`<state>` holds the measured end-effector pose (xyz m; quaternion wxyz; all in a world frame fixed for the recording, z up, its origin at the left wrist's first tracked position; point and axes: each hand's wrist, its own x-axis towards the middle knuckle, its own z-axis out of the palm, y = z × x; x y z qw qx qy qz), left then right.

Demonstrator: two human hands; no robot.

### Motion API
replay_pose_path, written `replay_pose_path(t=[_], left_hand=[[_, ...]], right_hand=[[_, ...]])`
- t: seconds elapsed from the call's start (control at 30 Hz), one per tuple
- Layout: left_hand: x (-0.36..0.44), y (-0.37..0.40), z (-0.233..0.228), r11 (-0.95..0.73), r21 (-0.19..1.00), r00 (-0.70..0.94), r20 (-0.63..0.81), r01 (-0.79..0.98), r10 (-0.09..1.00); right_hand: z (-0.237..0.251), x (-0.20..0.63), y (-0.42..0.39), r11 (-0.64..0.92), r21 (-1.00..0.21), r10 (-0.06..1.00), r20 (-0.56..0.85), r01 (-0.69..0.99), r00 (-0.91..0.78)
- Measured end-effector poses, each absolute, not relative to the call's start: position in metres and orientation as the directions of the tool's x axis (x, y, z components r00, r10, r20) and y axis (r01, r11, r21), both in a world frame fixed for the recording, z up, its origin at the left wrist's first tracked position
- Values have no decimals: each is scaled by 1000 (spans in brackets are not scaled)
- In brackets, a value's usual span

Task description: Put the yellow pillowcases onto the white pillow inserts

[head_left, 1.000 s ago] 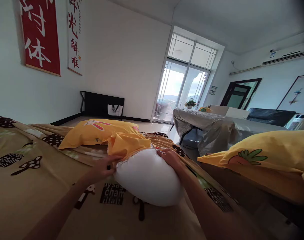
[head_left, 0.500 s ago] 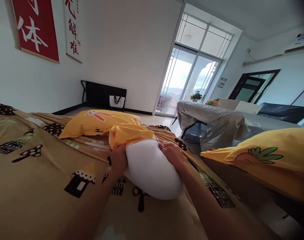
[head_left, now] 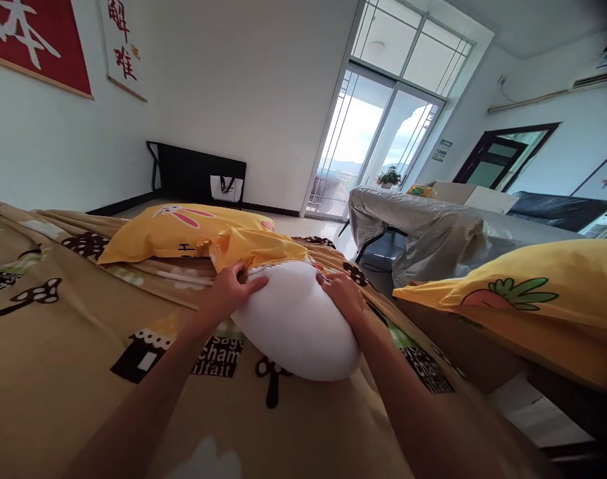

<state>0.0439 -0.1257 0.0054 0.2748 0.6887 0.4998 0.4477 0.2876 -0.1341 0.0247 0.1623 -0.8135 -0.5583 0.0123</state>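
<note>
The left hand (head_left: 232,291) lies on the upper left side of the white pillow (head_left: 296,322), fingers spread flat and pressed against it, touching the gathered edge of the yellow pillowcase (head_left: 198,234); whether those fingers pinch the cloth cannot be told. The right hand (head_left: 340,295) cups the pillow's upper right side, fingers curved over the stuffing, grasping it. The pillow sits between the two hands, its far end tucked into the open mouth of the pillowcase and its near, rounded end bare, resting on the tan bedsheet (head_left: 84,346) printed with dark houses and mushrooms. The rest of the pillowcase, with a rabbit print, stretches away beyond the left hand. To the right of the right hand, well apart, lies a second yellow pillow (head_left: 532,293) bearing a carrot print. Beyond both hands stand a table under a grey cover (head_left: 433,229), a glass balcony door (head_left: 367,146) and a black bench (head_left: 198,176) against the wall.
</note>
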Motion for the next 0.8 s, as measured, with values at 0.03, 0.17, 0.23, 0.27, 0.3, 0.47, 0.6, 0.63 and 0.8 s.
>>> replay_pose_path(t=[0.03, 0.17, 0.23, 0.27, 0.3, 0.47, 0.6, 0.63, 0.8], left_hand=[[47, -126, 8, -338, 790, 93, 340, 512, 936], [63, -131, 6, -324, 472, 82, 463, 820, 882], [66, -136, 0, -345, 293, 139, 548, 892, 825], [66, -137, -3, -356, 222, 173, 575, 908, 800], [65, -139, -6, -363, 166, 202, 590, 917, 781], [51, -138, -9, -350, 162, 199, 578, 923, 792], [45, -138, 2, -370, 364, 180, 461, 855, 869], [44, -138, 5, -370, 404, 187, 425, 837, 886], [41, -138, 14, -439, 483, 289, 355, 758, 889]], right_hand=[[25, 285, -135, -325, -276, 913, 157, 904, 376], [26, 274, -136, -325, -253, 913, 167, 911, 372], [26, 266, -137, -326, -231, 911, 184, 917, 370], [26, 261, -137, -325, -214, 910, 194, 921, 366], [26, 256, -138, -319, -194, 911, 206, 928, 357], [25, 234, -145, -272, -103, 919, 268, 957, 290], [25, 229, -147, -252, -91, 925, 270, 963, 267], [25, 229, -147, -247, -89, 926, 271, 965, 263], [25, 222, -148, -202, -57, 935, 286, 978, 210]])
